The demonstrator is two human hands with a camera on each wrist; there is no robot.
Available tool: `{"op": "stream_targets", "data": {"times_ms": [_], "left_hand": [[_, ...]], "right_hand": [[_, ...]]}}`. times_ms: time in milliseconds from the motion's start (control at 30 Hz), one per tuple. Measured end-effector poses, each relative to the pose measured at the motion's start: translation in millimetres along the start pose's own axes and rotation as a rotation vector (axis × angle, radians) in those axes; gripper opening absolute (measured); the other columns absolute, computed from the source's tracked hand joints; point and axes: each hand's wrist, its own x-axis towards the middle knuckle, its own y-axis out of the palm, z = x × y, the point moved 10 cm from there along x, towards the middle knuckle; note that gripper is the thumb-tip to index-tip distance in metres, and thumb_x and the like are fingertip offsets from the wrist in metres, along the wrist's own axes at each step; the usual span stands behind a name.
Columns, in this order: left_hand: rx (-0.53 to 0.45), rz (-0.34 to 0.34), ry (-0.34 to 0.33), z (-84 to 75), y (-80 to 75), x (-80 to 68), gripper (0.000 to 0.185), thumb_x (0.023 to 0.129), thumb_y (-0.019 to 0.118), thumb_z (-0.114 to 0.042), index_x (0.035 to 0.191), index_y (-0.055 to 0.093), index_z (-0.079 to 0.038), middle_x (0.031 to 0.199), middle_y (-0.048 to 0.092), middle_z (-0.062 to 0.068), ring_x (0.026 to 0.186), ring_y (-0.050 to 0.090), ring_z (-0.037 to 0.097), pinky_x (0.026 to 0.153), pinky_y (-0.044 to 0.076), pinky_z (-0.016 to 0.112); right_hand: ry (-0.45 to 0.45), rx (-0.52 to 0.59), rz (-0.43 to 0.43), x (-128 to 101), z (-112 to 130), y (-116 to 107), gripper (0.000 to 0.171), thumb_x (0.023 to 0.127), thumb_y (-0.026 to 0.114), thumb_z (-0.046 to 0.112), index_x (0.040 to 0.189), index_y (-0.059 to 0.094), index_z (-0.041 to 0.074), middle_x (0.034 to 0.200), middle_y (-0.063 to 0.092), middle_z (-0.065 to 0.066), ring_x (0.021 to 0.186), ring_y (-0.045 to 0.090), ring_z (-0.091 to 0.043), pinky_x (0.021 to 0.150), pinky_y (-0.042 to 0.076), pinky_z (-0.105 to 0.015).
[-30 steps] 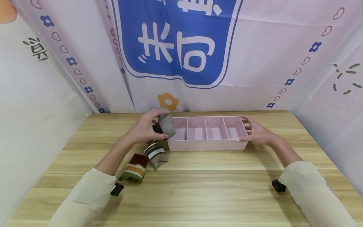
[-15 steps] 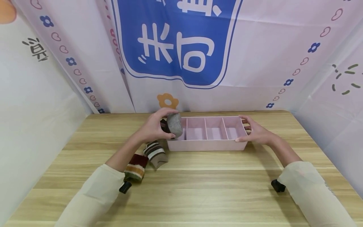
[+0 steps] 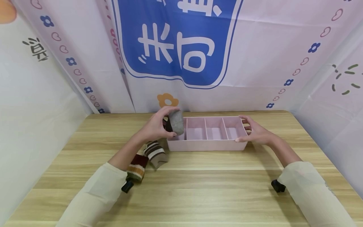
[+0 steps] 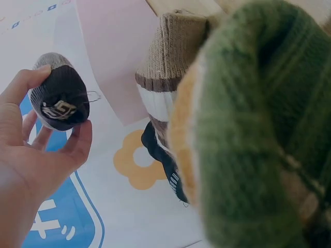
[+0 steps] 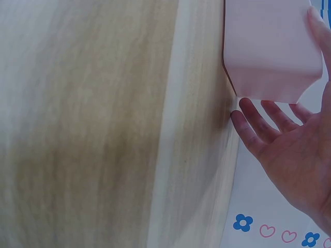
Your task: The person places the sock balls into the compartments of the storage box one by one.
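Thumb and fingers of my left hand (image 3: pixel 153 128) grip a folded sock (image 3: pixel 177 122), grey at one end and black at the other. It is held over the leftmost compartment of a pink divided box (image 3: pixel 207 145). In the left wrist view, the black end of this sock (image 4: pixel 63 98) faces the camera. My right hand (image 3: pixel 258 133) holds the right end of the box, thumb at the front rim and fingers along the end wall (image 5: pixel 274 46). A striped brown-and-white sock (image 3: pixel 156 154) and a red, orange and green sock (image 3: pixel 138 165) lie below my left hand.
A dark sock (image 4: pixel 168 165) with light lettering shows behind the striped one in the left wrist view. The box stands near the back edge of the wooden table (image 3: pixel 198 195). A printed cloth (image 3: pixel 255 56) hangs behind.
My left hand has carried the grey-and-black sock to the right, from the box's left end to over its leftmost compartment. The right hand and the box have stayed put.
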Motion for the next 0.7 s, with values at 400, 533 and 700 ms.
{"op": "stream_targets", "data": {"times_ms": [400, 533, 700], "left_hand": [[-0.087, 0.044, -0.073, 2.4, 16.5, 10.5, 0.083, 0.078, 0.084, -0.004, 0.152, 0.047, -0.009, 0.130, 0.054, 0.019, 0.105, 0.057, 0.035, 0.076, 0.056, 0.038], [-0.110, 0.044, -0.064, -0.4, 20.3, 13.5, 0.083, 0.078, 0.083, -0.003, 0.153, 0.047, -0.009, 0.133, 0.053, 0.019, 0.106, 0.057, 0.036, 0.079, 0.057, 0.039], [-0.126, 0.044, -0.049, -4.8, 25.3, 18.8, 0.082, 0.079, 0.083, -0.005, 0.153, 0.046, -0.007, 0.137, 0.049, 0.019, 0.111, 0.056, 0.038, 0.083, 0.057, 0.041]], "right_hand": [[0.005, 0.001, -0.001, -0.2, -2.7, -0.3, 0.109, 0.085, 0.083, 0.013, 0.162, 0.008, -0.001, 0.156, 0.026, -0.038, 0.140, 0.035, -0.059, 0.113, 0.036, -0.066], [0.006, 0.004, -0.002, 0.4, -2.5, -0.2, 0.109, 0.084, 0.083, 0.014, 0.162, 0.009, -0.001, 0.156, 0.027, -0.038, 0.140, 0.036, -0.058, 0.113, 0.036, -0.066], [0.007, 0.007, -0.002, 0.6, -1.8, -0.2, 0.108, 0.084, 0.083, 0.014, 0.162, 0.009, 0.000, 0.156, 0.027, -0.037, 0.140, 0.036, -0.058, 0.112, 0.037, -0.066]]}}
